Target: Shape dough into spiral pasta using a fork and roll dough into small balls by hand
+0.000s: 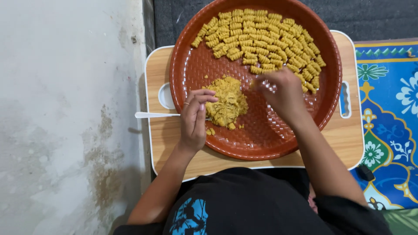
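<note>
One tray, one dough heap, my two hands

1 red round tray (261, 143), 1 yellow dough mound (226, 102), 1 white spoon (154, 115), 1 wooden lap table (161, 143); ridged pcs (261, 41) too many to count.

Yellow dough mound (226, 102) sat crumbly, touching left hand (193, 119) fingertips. White fork (156, 115) lay flat under that hand, handle pointing away. Ridged dough pieces (261, 39) lay in rows beyond right hand (283, 93).

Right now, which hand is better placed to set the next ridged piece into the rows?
Right. The right hand already sits at the edge of the ridged dough pieces; the left hand is by the dough mound, on the white utensil.
</note>
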